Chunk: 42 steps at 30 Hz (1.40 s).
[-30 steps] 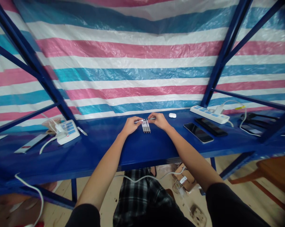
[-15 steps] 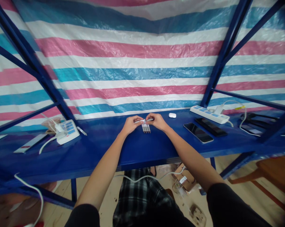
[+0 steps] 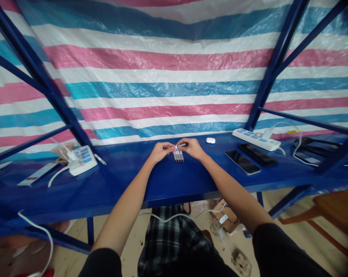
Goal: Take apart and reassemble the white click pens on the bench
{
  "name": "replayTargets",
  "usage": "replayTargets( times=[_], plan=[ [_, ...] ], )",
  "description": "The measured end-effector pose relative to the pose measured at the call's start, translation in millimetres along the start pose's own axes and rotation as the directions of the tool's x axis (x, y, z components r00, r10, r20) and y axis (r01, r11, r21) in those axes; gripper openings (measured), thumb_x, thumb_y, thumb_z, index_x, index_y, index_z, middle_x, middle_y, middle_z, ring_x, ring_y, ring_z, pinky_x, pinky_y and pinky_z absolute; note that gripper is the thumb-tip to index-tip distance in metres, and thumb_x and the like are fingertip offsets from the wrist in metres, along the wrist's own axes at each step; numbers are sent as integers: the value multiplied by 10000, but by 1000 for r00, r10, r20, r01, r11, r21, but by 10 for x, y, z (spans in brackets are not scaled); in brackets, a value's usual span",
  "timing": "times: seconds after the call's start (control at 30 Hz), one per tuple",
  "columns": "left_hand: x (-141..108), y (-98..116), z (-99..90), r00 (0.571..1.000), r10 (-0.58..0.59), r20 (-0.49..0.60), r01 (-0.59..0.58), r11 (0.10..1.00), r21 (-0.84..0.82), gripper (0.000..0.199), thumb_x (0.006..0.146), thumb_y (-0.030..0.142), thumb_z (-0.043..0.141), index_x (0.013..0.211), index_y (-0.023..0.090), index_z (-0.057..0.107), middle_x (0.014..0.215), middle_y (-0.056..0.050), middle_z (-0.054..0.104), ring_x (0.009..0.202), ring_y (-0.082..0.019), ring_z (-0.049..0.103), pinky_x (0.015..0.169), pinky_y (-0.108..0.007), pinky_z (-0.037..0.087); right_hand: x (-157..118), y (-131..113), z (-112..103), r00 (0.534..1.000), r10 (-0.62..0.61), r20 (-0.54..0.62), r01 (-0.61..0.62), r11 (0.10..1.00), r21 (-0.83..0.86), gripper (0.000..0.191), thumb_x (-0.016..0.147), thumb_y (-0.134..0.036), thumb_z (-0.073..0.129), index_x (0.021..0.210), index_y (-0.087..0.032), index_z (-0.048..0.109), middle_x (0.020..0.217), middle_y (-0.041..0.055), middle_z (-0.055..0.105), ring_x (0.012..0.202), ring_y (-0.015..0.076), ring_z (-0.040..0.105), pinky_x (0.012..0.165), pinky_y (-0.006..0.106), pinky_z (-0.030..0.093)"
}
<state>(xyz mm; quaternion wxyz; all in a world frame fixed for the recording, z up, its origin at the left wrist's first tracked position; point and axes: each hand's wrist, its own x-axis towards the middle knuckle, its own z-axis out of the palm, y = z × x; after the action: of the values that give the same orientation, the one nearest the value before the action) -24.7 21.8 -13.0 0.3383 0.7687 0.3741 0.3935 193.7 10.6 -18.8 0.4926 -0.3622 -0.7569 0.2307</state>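
Several slim grey-and-white pens lie side by side on the blue table, between my hands. My left hand is closed, its fingertips pinched near the far end of the row; what they hold is too small to make out. Opposite it, my right hand pinches a thin grey pen-like piece, whose inner end meets the left fingertips. Both hands are just above the far ends of the pens.
A white earbud case, two dark phones and a power strip are to the right. Another power strip, a white marker and a flat box lie left. Blue frame bars and a striped sheet stand behind.
My left fingertips have moved slightly right, closer to my right fingertips. The light piece that stuck out between the left fingers no longer shows. The right hand has barely moved.
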Motion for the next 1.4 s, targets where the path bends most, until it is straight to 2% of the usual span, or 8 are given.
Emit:
replayTargets(
  times=[0.13, 0.23, 0.4, 0.7, 1.0, 1.1, 1.27, 1.4],
  plan=[
    [-3, 19, 0, 994, 80, -72, -75, 995, 67, 360, 753, 460, 806, 957, 164, 784, 899, -81, 783, 812, -211, 697, 784, -322, 526, 5, 31, -2, 998, 12, 58, -10, 999, -38, 214, 867, -375, 696, 914, -181, 774, 879, 57, 780, 833, 209, 709, 799, 312, 501],
    [0, 20, 11, 988, 102, -112, -88, 989, 121, 322, 723, 416, 831, 933, 175, 788, 874, -62, 779, 780, -198, 679, 781, -322, 514, 2, 50, 3, 996, 26, 80, -25, 1000, -10, 264, 844, -401, 726, 981, -177, 748, 891, 53, 771, 817, 200, 694, 772, 298, 493],
    [1, 19, 31, 979, 126, -159, -100, 982, 163, 279, 714, 378, 835, 912, 184, 794, 876, -54, 782, 790, -197, 678, 803, -327, 510, -7, 30, -6, 993, 45, 112, -37, 997, -72, 283, 918, -434, 633, 932, -173, 742, 856, 52, 752, 791, 186, 670, 764, 289, 469],
    [4, -24, 36, 972, 180, -148, -153, 973, 175, 244, 738, 362, 822, 903, 186, 792, 897, -55, 787, 824, -207, 696, 828, -326, 520, -15, 46, -1, 992, 15, 125, -3, 995, -96, 305, 885, -452, 686, 1034, -187, 708, 882, 38, 739, 767, 179, 660, 731, 280, 452],
    [-7, 4, 35, 971, 187, -148, -157, 969, 192, 245, 745, 374, 813, 903, 187, 792, 895, -57, 787, 816, -206, 691, 821, -329, 518, -15, 8, -19, 989, 34, 144, -1, 975, -222, 271, 926, -444, 652, 972, -188, 729, 858, 40, 749, 748, 166, 646, 705, 262, 411],
    [-14, 12, 34, 975, 176, -138, -147, 969, 198, 243, 750, 376, 808, 903, 188, 793, 890, -59, 785, 811, -208, 688, 808, -327, 518, -17, -7, -22, 991, 23, 131, 7, 973, -230, 274, 894, -430, 697, 1028, -193, 730, 891, 38, 755, 750, 164, 643, 696, 258, 403],
    [-24, 12, 38, 976, 166, -144, -132, 966, 220, 240, 744, 381, 810, 894, 195, 797, 880, -56, 785, 802, -210, 682, 798, -331, 520, -23, -15, -31, 987, 55, 151, -16, 968, -250, 273, 937, -431, 637, 956, -190, 765, 773, 28, 739, 702, 161, 628, 661, 255, 379],
    [-32, 40, 31, 978, 159, -135, -133, 974, 186, 266, 747, 408, 815, 892, 185, 797, 893, -69, 787, 837, -228, 704, 825, -342, 534, -19, -33, -36, 988, 39, 151, -1, 970, -243, 218, 892, -383, 697, 952, -187, 770, 821, 36, 756, 733, 166, 638, 681, 254, 389]
  ],
)
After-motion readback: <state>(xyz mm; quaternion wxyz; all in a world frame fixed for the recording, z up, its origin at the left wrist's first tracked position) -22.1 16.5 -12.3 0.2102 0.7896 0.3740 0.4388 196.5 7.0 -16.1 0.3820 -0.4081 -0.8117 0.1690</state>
